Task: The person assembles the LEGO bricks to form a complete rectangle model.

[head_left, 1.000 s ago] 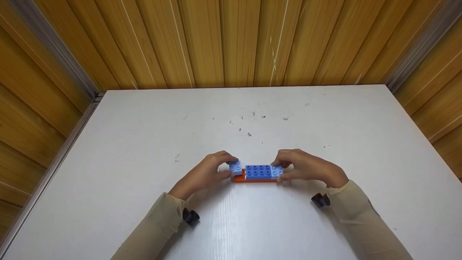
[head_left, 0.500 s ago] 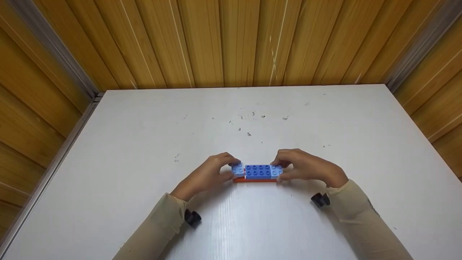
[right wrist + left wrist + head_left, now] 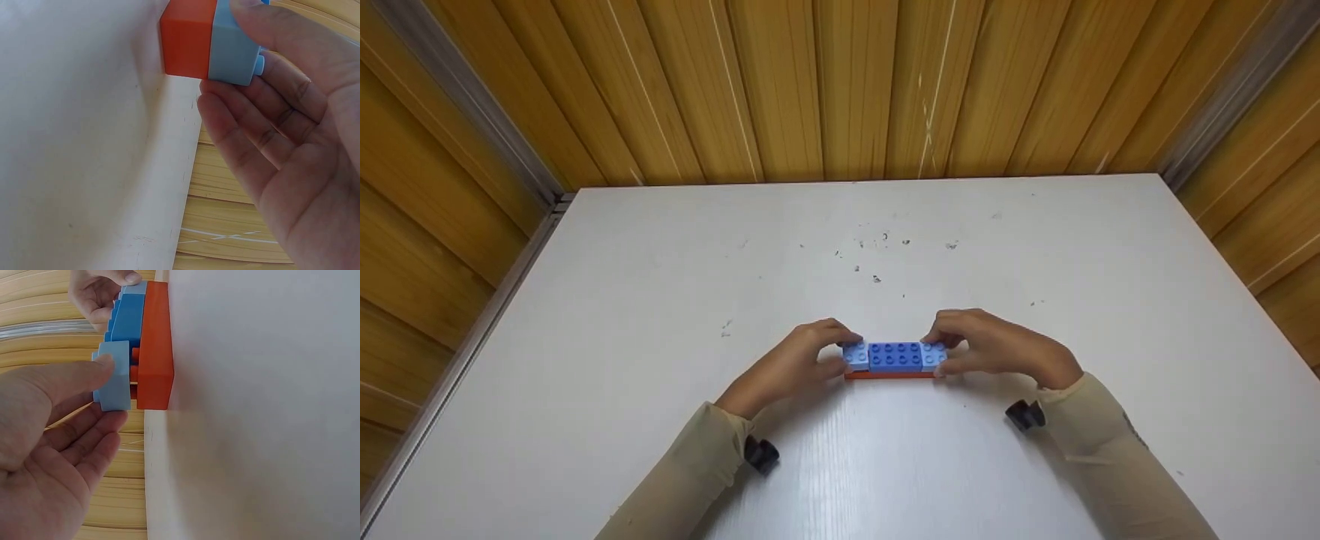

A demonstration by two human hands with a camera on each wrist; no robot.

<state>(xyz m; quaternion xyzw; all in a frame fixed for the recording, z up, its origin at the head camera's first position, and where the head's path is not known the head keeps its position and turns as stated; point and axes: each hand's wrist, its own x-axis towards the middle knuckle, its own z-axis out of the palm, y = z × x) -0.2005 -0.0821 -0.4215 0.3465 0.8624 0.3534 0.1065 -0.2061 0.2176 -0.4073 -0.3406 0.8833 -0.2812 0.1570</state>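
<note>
A long red-orange building brick point(image 3: 156, 354) lies on the white table. Seated on it are a darker blue brick point(image 3: 895, 357) in the middle and a light blue brick point(image 3: 233, 53) at the right end. My left hand point(image 3: 795, 367) pinches another light blue brick point(image 3: 115, 377) over the left end. In the left wrist view, red studs show in a narrow gap beneath that brick. My right hand point(image 3: 997, 349) grips the right end, thumb on the near side of the light blue brick and fingers behind it.
The white table point(image 3: 660, 262) spreads around the bricks, with small dark marks beyond them. Yellow wood-look panels point(image 3: 855, 90) rise behind the table and at both sides. A black wrist camera point(image 3: 762, 454) sits at the left cuff, another black camera point(image 3: 1025, 415) at the right.
My left hand has brought its light blue brick rightward and lower, up against the darker blue brick and over the red studs. The right hand has stayed in place.
</note>
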